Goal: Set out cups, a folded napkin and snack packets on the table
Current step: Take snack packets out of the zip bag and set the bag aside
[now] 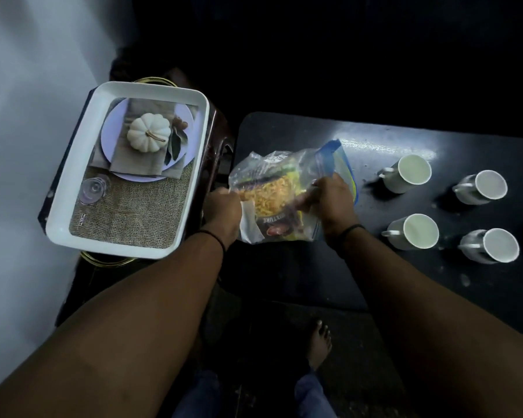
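Note:
A clear zip bag (272, 167) with a blue seal holds snack packets, one showing yellow mixture (274, 197). It rests on the left end of the black table (329, 267). My left hand (222, 211) grips the bag's left edge. My right hand (326, 200) grips its right side near the seal. Several white cups stand upright on the table's right part, two at the back (412, 173) (491, 185) and two in front (420, 230) (500, 244). No napkin is visible.
A white tray (194, 182) with a printed pumpkin place-setting picture sits on a dark stool at the left. A pale wall runs along the left. My bare foot (320, 342) stands on the dark floor below the table's edge.

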